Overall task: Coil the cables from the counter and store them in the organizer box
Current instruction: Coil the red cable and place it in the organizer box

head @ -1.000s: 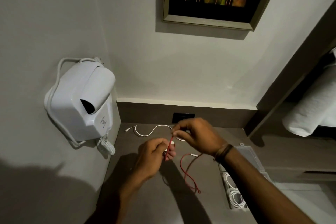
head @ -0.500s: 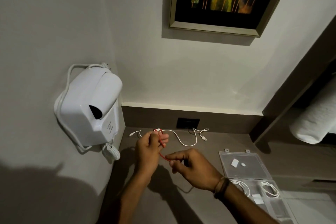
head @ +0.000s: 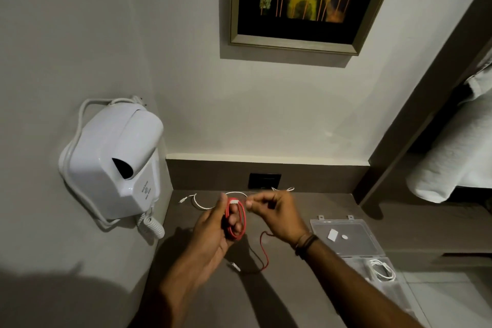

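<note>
Grey-brown and dim, the desk (head: 202, 301) runs from the near edge up to a pale wall. Nearest the camera, both forearms reach forward over it, the right one wearing a dark band (head: 306, 243) at the wrist. A loose tail of the red cable (head: 263, 253) trails on the desk between the arms, ending in a white plug near the left wrist. Just beyond, the left hand (head: 213, 229) is closed around several red loops of that cable, held upright off the surface. The right hand (head: 277, 210), close beside it, pinches a strand between thumb and fingertips. To the right, the clear organizer box (head: 372, 247) lies open on the desk, with a coiled white cable (head: 382, 270) in a near compartment. Farther back, another white cable (head: 202, 201) lies uncoiled along the desk near the dark wall socket (head: 264, 180). A white wall-mounted hair dryer (head: 114, 165) hangs at the left, and a framed picture (head: 303, 0) hangs above.
</note>
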`<state>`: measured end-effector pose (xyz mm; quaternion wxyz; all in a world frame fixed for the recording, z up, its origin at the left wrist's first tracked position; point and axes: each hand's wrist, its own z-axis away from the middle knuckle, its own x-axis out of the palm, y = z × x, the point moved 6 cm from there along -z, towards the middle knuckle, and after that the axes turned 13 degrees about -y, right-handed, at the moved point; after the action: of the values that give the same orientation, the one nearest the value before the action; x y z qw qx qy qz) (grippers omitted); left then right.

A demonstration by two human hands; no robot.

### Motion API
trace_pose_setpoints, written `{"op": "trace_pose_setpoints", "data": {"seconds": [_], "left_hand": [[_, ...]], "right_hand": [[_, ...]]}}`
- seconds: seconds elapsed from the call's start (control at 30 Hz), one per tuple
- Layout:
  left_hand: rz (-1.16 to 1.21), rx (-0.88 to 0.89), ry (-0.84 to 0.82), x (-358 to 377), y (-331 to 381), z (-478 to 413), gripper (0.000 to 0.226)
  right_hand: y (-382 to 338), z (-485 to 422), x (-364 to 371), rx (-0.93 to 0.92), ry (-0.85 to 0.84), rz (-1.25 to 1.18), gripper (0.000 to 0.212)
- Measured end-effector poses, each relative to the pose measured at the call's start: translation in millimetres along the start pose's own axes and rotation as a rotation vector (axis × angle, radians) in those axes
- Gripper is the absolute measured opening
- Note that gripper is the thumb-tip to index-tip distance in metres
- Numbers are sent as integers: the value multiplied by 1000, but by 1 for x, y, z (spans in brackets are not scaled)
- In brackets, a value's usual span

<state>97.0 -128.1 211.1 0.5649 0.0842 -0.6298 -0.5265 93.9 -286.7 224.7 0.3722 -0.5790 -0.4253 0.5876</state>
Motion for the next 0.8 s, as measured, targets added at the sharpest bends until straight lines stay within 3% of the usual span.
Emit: {"op": "trace_pose_setpoints", "data": {"seconds": [0.1, 0.17, 0.23, 0.33, 0.43, 0.53, 0.63, 0.73, 0.8], "left_hand": [[191, 75, 34, -9, 2, -5, 34], [110, 134, 126, -19, 2, -9, 30], [-222, 204, 226, -27, 9, -8, 26], [-951, 270, 288, -31, 23, -2, 29], [-1150, 171, 127, -23, 13, -1, 36], [-842, 11, -40, -6, -3, -2, 45], [-305, -60, 1, -1, -8, -4, 44], [115, -2, 30, -1, -5, -6, 43], [154, 59, 88, -10, -3, -9, 41]], "right_hand": [[11, 21, 31, 41, -132, 79, 13], [13, 34, 45, 32, -223, 171, 16], [10, 43, 48, 17, -307, 268, 18], [-7, 48, 34, -16, -355, 313, 20], [-33, 35, 7, -126, -285, 305, 14], [-35, 12, -13, -179, -149, 206, 9], [-11, 0, -11, -102, -60, -74, 5], [15, 10, 16, -28, -72, -173, 9], [22, 24, 37, 9, -133, -135, 14]]}}
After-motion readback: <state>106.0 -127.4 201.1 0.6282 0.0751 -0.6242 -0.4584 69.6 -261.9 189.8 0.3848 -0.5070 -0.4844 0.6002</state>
